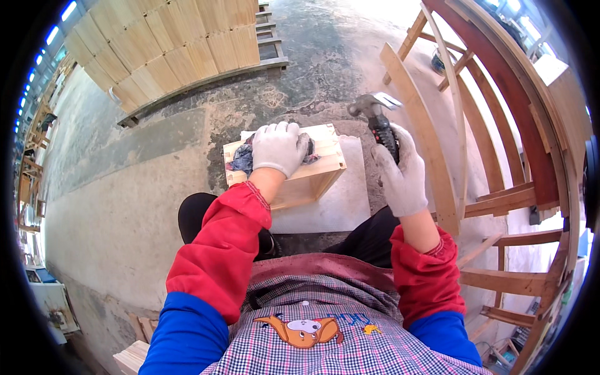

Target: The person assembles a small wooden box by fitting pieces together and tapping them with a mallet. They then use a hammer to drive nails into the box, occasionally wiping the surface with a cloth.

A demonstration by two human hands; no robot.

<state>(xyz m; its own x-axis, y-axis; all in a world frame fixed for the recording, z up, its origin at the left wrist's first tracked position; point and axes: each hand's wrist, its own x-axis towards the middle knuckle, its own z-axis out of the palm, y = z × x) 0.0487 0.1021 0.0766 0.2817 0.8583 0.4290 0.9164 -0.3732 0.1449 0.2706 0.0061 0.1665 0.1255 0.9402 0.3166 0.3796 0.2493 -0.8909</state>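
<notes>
We press our left hand [279, 147] flat on the wooden box [300, 169] to steady it, right hand [401, 174] gripping the raised hammer [377, 115].

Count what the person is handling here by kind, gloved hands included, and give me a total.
Gloved hands: 2, left hand and right hand
Hammer: 1
Wooden box: 1
Dark cloth on the box: 1
Total: 5

One wooden box [294, 175], one hammer [377, 119], one dark rag [244, 159], two gloved hands.
</notes>
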